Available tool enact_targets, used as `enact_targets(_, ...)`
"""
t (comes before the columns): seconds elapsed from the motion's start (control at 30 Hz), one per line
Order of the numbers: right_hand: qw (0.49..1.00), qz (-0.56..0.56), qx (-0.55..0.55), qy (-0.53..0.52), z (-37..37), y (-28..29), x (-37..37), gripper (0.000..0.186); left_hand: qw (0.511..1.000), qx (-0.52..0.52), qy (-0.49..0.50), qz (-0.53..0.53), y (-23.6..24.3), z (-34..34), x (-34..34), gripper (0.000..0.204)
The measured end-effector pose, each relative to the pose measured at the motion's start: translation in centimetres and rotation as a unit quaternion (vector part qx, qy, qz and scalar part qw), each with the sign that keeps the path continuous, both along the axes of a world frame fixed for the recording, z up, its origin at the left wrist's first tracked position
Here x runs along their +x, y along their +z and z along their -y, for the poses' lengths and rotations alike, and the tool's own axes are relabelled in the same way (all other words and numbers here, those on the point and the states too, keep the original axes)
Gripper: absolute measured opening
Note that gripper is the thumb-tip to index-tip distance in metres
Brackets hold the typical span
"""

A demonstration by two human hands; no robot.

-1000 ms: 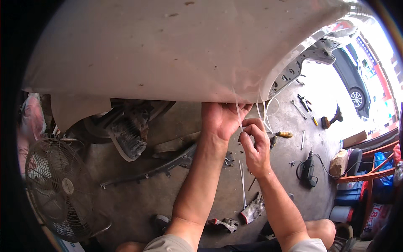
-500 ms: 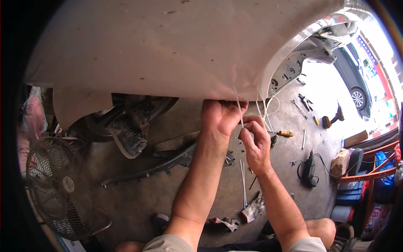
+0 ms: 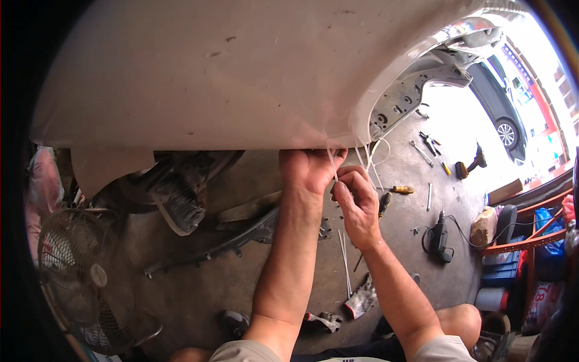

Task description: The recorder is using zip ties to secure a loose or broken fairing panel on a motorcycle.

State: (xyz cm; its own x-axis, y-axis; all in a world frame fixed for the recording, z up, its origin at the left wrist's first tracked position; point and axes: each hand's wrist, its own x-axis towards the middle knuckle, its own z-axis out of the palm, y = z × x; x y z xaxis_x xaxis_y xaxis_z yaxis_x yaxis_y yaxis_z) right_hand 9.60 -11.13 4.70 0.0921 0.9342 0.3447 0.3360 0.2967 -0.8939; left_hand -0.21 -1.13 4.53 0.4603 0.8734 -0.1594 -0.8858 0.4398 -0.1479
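A white, dented car body panel (image 3: pixel 211 84) spans the upper view. My left hand (image 3: pixel 304 169) is palm-up beneath its lower edge, fingers curled up and partly hidden, what they hold unclear. My right hand (image 3: pixel 356 202), just below and to the right, pinches a thin white plastic strip (image 3: pixel 332 161), apparently a cable tie, running up over the panel's edge. More thin white ties (image 3: pixel 380 142) hang in loops beside the panel's curved wheel-arch lip (image 3: pixel 373 96).
Loose white ties (image 3: pixel 345 259), screwdrivers (image 3: pixel 403 189), pliers (image 3: pixel 429 142), a corded drill (image 3: pixel 442 244), another drill (image 3: pixel 471 166), gloves (image 3: pixel 362 298) and dark trim (image 3: pixel 217 247) lie on the floor. A fan (image 3: pixel 96 277) stands left, an orange rack (image 3: pixel 518 246) right. A grey car (image 3: pixel 494 108) is outside.
The view has shifted slightly, with the panel edge appearing a little lower and the hands further left. Both hands keep much the same hold and position at the panel's edge.
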Motion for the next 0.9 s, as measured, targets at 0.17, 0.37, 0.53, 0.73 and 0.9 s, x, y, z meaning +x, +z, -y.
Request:
enact_targets(0.17, 0.998, -0.055, -0.011, 0.013, -0.5, -0.4, -0.4, 0.009, 1.000, -0.019, -0.004, -0.010, 0.1, -0.1, -0.1, 0.046)
enact_targets(0.37, 0.999, -0.004, -0.020, -0.047, -1.3, -0.3, -1.1, 0.010, 0.999, 0.030, -0.035, -0.019, -0.6, -0.2, -0.6, 0.039)
enact_targets(0.53, 0.991, -0.049, -0.047, -0.119, -1.8, -0.5, -1.9, 0.010, 0.996, 0.074, -0.040, -0.032, -1.1, -0.4, -1.1, 0.037)
enact_targets(0.73, 0.989, -0.055, -0.068, -0.119, -1.5, -0.2, -1.7, 0.014, 0.993, 0.100, -0.051, 0.027, -2.2, -0.3, -1.1, 0.035)
enact_targets(0.9, 0.987, -0.015, -0.073, -0.142, -1.4, 0.1, -1.8, 0.015, 0.999, 0.019, -0.037, -0.019, -2.1, 0.0, -0.9, 0.035)
